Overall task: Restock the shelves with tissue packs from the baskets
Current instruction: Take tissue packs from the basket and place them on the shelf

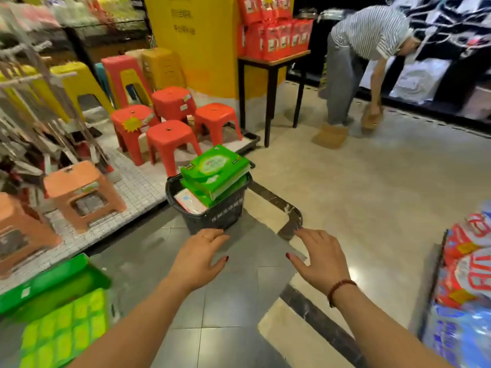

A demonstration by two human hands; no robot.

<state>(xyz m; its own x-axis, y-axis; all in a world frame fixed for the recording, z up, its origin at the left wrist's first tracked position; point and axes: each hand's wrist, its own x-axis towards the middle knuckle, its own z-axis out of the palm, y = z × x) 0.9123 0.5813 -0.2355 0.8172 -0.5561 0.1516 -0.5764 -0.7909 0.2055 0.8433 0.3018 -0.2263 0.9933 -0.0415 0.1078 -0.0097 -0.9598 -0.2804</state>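
Observation:
A black plastic basket [220, 217] stands on the grey floor tiles ahead of me. Two green tissue packs [215, 168] are stacked on top of it, rising above the rim, and a pink-and-white pack [190, 201] lies at its left side. My left hand [199, 257] is stretched out, palm down with fingers apart, just short of the basket's near wall. My right hand [317, 257] hovers to the right of the basket, fingers spread, holding nothing. A bead bracelet circles the right wrist.
Red, orange and yellow plastic stools [170, 139] crowd a low white platform at left. Green packs [63, 333] fill a shelf at the lower left; red and blue bags [467, 277] sit at the right. A black-legged table [271, 65] and a bending person [356, 59] are beyond.

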